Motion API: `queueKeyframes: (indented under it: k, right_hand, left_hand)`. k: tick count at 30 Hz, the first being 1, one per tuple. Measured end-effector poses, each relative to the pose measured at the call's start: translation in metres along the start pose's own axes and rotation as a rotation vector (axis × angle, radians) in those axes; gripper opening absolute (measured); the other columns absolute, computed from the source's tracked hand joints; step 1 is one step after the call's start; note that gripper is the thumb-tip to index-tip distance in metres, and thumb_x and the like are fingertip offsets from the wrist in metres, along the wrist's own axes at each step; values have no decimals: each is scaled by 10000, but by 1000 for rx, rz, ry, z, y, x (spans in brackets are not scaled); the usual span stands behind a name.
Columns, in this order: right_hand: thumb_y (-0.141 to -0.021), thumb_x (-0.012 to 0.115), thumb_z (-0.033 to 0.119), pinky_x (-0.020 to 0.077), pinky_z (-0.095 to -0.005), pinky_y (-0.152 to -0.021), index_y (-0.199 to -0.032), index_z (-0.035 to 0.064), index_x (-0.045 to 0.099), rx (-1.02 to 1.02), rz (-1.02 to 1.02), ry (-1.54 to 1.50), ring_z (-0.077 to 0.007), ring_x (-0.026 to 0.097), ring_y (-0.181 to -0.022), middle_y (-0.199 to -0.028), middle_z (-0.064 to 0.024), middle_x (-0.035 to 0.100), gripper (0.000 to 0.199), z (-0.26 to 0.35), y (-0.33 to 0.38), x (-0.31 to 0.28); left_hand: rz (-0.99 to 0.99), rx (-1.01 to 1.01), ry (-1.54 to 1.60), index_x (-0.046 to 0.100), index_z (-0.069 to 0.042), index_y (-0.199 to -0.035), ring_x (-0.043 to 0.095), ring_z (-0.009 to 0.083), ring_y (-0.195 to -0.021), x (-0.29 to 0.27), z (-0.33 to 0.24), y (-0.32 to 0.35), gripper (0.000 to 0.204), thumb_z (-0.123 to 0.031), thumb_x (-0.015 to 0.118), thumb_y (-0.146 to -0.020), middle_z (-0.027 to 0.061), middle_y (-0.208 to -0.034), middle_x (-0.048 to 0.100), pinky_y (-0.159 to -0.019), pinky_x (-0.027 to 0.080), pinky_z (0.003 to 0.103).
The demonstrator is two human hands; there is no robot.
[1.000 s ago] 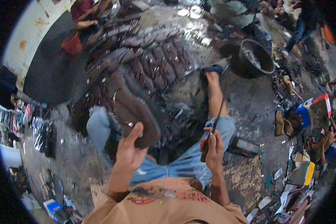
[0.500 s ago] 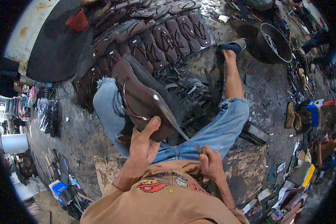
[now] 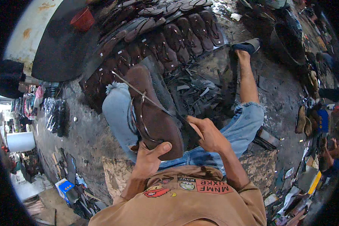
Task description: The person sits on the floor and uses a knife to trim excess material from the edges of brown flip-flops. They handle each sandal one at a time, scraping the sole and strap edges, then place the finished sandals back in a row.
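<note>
My left hand (image 3: 148, 160) grips the heel end of a brown thong sandal (image 3: 156, 122), its thumb pressed on the top face. The sandal slants up over my left knee. A black rubber sole sheet (image 3: 160, 84) lies under it and juts past its right edge. My right hand (image 3: 211, 136) is closed around the dark handle of a long, thin-bladed knife (image 3: 150, 99). The blade points up and left across the sandal, in front of its strap. Whether the blade touches the sandal, I cannot tell.
Rows of finished-looking brown sandals (image 3: 165, 49) lie ahead on the floor. Black rubber offcuts (image 3: 197, 88) are heaped between my legs. A red bucket (image 3: 83, 19) stands far left, a dark round tub (image 3: 288, 43) far right. A blue and white box (image 3: 65, 190) sits at lower left.
My right hand has moved forward with the knife, whose blade has gone from along the sandal's right edge to across its top. The sandal has tilted slightly in my left hand.
</note>
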State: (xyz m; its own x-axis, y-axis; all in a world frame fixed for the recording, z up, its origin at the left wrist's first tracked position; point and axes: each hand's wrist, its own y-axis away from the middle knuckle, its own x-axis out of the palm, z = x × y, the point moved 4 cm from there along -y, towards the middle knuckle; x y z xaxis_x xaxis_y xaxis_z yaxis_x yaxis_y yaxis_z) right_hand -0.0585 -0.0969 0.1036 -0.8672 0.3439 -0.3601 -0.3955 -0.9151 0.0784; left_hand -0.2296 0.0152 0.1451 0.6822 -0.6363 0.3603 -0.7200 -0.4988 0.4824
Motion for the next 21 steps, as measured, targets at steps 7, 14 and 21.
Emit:
queueKeyframes:
  k: [7, 14, 21]
  right_hand:
    - [-910, 641, 290, 498, -492, -622, -1070, 163, 554, -163, -341, 36, -449, 655, -765, -778, -194, 654, 222, -25, -88, 45]
    - [-1017, 505, 510, 466, -362, -582, -998, 76, 631, 121, -311, -455, -186, 580, -601, -721, -48, 637, 452, -70, -213, 39]
    - [-1016, 633, 398, 495, -274, -714, -1055, 28, 690, -58, -376, -933, -85, 604, -780, -874, 3, 688, 377, 26, -113, -14]
  left_hand:
    - [-22, -24, 162, 528, 10, -1330, 699, 302, -1030, 4, -9, 8, 626, -239, 804, -827, 231, -1119, 705, -898, 571, 411]
    - [-228, -103, -246, 493, 25, -1359, 650, 289, -1118, -32, 5, 42, 736, -214, 875, -777, 124, -1197, 660, -988, 523, 421]
    - [-23, -39, -888, 511, 87, -1357, 647, 239, -1105, 27, -48, 31, 621, -64, 786, -821, 163, -1336, 621, -1043, 481, 387]
